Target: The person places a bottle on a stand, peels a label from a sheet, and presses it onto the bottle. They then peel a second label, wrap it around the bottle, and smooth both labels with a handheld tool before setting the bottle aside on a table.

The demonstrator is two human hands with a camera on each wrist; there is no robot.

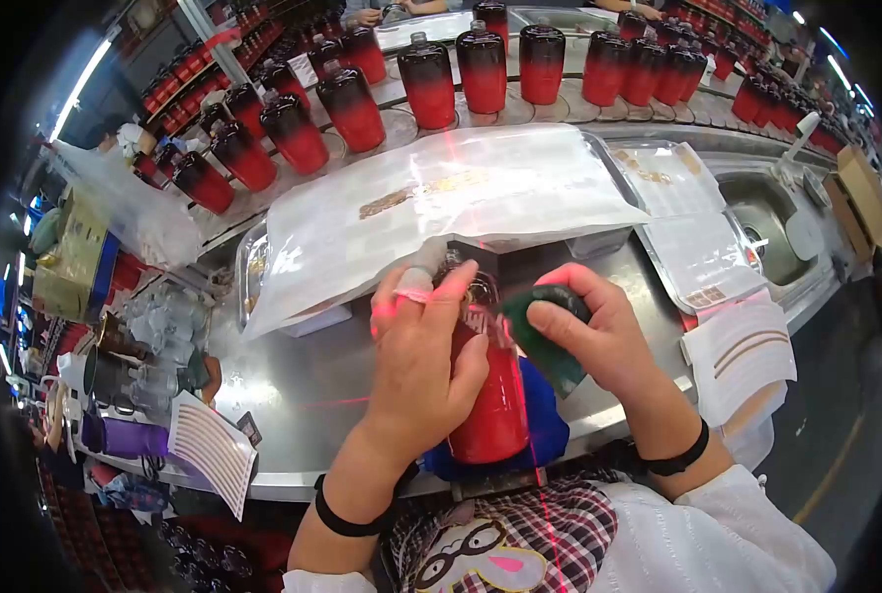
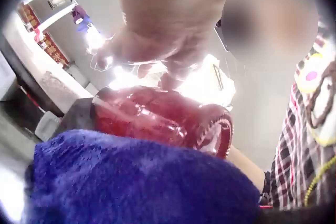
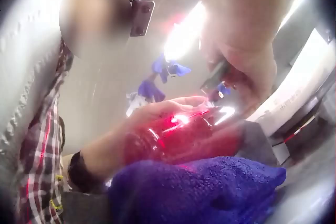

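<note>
Steel surface ran wide across the work, and up against the near edge sat a blue plush cloth, a soft cradle. On it lay the main player, a red bottle, on its side, base toward the person, neck pointing away. Glass, surely, going by that gloss: probably stiff, fairly weighty, slick and breakable, so the broad body looked the safe grip, the cloth likely to check any roll. And the hands? Apart! The left hand lay across the bottle's upper end; whether its fingers pinched anything, you could not tell. Just right of the bottle, the right hand was clamped on a dark green pad, close beside the glass; whether they touched was unclear.
</note>
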